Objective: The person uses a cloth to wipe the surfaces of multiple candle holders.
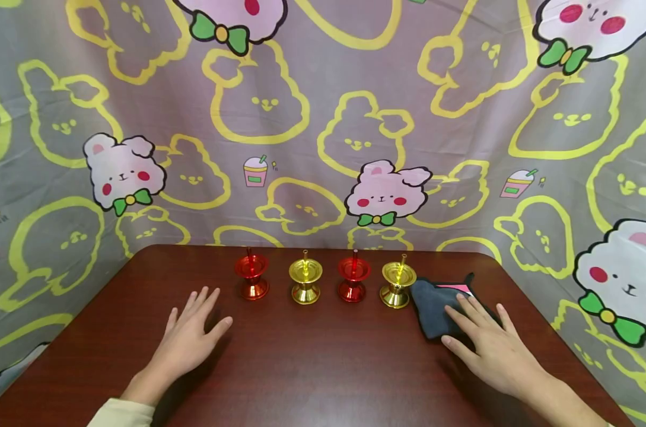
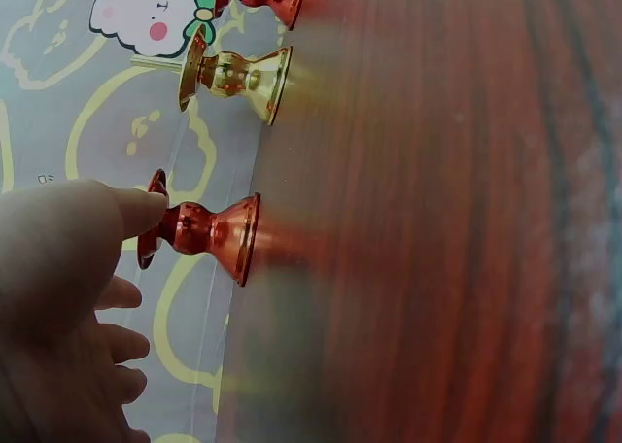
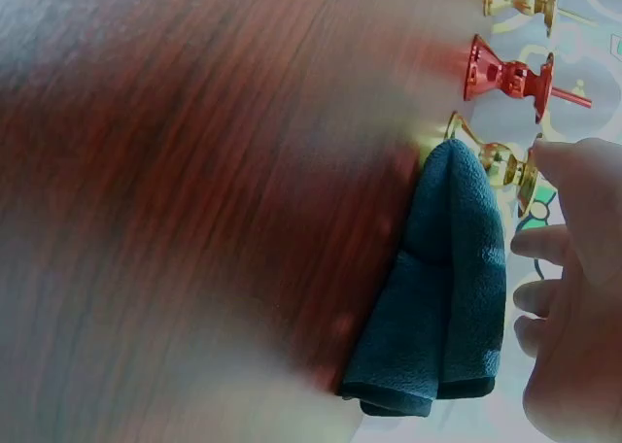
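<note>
Brown tbl (image 1: 323,367) on my feed: L hand (image 1: 189,338) relaxed nr end red stand (image 1: 252,277), R hand (image 1: 496,353) relaxed over dk cloth (image 1: 435,307).

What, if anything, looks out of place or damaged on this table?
Nothing spilled or damaged shows. Two metallic red pedestal holders and two metallic gold ones stand upright in an alternating row. Only the soft dark blue-grey cloth, loosely folded by the rightmost gold one, looks slightly untidy.
</note>
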`<action>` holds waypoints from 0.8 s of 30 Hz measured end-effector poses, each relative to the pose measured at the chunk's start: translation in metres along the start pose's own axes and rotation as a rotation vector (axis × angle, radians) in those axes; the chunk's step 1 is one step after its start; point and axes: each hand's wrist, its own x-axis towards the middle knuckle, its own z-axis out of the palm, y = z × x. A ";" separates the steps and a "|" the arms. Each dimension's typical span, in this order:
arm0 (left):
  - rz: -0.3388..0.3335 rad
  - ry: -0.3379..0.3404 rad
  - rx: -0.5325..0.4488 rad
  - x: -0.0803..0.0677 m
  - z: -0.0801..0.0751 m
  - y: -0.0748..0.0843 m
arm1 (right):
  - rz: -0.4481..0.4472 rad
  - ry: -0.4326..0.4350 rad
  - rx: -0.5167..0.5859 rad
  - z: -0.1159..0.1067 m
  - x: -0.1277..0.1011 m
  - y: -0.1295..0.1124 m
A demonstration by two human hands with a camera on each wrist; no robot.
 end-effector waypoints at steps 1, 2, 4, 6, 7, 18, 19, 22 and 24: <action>-0.003 -0.003 -0.005 0.000 0.001 0.000 | -0.002 0.004 0.005 0.000 0.000 0.000; -0.005 -0.004 -0.010 0.001 0.001 0.000 | -0.004 0.009 0.009 0.001 0.000 -0.001; -0.010 -0.005 -0.021 0.002 0.002 0.000 | -0.007 0.018 0.015 0.001 0.000 -0.001; -0.013 -0.004 -0.038 0.004 0.002 0.001 | -0.012 0.029 0.019 0.001 0.001 -0.002; -0.015 -0.004 -0.047 0.005 0.002 0.001 | -0.013 0.033 0.023 0.001 0.001 -0.002; -0.052 0.039 -0.245 0.020 0.011 0.002 | -0.045 0.080 0.086 0.003 0.010 -0.003; -0.065 0.044 -0.268 0.022 0.012 0.002 | -0.052 0.091 0.092 0.003 0.011 -0.003; -0.112 0.044 -0.365 0.029 0.014 0.002 | -0.069 0.101 0.109 0.004 0.015 -0.003; -0.142 0.038 -0.437 0.033 0.015 0.002 | -0.069 0.105 0.113 0.005 0.017 -0.004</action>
